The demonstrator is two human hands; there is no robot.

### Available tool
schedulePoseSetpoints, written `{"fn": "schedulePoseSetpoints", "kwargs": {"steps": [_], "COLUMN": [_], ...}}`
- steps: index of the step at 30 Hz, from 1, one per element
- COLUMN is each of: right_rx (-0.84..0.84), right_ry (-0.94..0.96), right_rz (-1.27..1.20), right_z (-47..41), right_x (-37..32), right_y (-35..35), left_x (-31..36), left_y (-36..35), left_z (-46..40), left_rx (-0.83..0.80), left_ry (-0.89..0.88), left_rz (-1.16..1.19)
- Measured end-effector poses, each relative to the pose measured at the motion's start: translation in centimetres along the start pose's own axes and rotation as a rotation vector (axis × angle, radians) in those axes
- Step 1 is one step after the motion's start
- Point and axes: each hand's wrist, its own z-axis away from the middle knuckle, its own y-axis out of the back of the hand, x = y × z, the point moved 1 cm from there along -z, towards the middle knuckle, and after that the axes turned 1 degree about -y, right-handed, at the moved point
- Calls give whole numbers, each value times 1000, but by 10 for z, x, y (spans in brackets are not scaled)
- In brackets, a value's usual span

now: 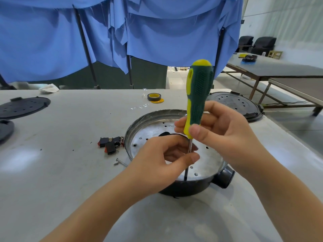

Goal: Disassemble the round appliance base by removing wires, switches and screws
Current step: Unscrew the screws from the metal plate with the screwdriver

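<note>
The round appliance base (139,126) sits on the white table, a silver perforated plate inside a black shell with a short black spout at its lower right. A green and yellow screwdriver (198,95) stands upright in it, tip down near the plate's front edge. My right hand (222,130) grips the lower handle. My left hand (162,158) pinches the metal shaft between thumb and fingers. Two black and red switches (109,144) lie left of the base, with loose screws (119,161) just below them.
A roll of black and yellow tape (153,97) lies behind the base. Black perforated lids rest at the right (236,105) and far left (22,107). A white cloth (49,88) sits at the table's back edge under blue drapes. More tables stand to the right.
</note>
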Motion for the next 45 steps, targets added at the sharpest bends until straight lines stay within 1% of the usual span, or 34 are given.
{"fn": "schedulePoseSetpoints", "kwargs": {"steps": [2,4,7,11,13,18,21,23,25,28,31,33,36,38,40,42,45], "right_rx": [-42,-64,-27,62,87,-29,-31,3,49,79,15,-28,-2,59,96,93,65], "right_ry": [-28,-51,-67,24,30,-33,-34,-2,36,54,27,1,5,25,32,34,31], "right_rz": [1,15,56,75,58,-25,32,101,134,122,75,44,87,147,156,134,94], "right_z": [0,-1,-2,-2,-2,-1,-2,-2,-2,-1,0,1,0,0,-1,0,0], "right_x": [2,3,4,3,4,4,3,3,3,1,0,-1,-3,-3,-3,-2,-1], "right_y": [1,2,2,1,3,5,3,0,-1,1,4,5,2,1,1,3,5], "left_x": [0,1,0,-3,-3,-1,0,0,-2,-2,-1,-2,-1,-2,-3,-2,0], "left_y": [1,3,4,0,-1,0,0,0,-1,-2,-1,0,1,-1,0,0,0], "left_z": [2,1,-1,-3,-4,0,-1,-2,-4,-4,-1,-1,-2,-4,-4,-3,0], "left_rx": [-60,-77,13,107,125,-16,31,83,98,77,-4,-20,57,111,127,87,-24], "left_ry": [29,75,93,64,49,32,71,62,45,28,4,21,56,38,31,31,28], "left_rz": [61,131,147,71,37,65,130,116,77,52,54,95,132,87,67,76,100]}}
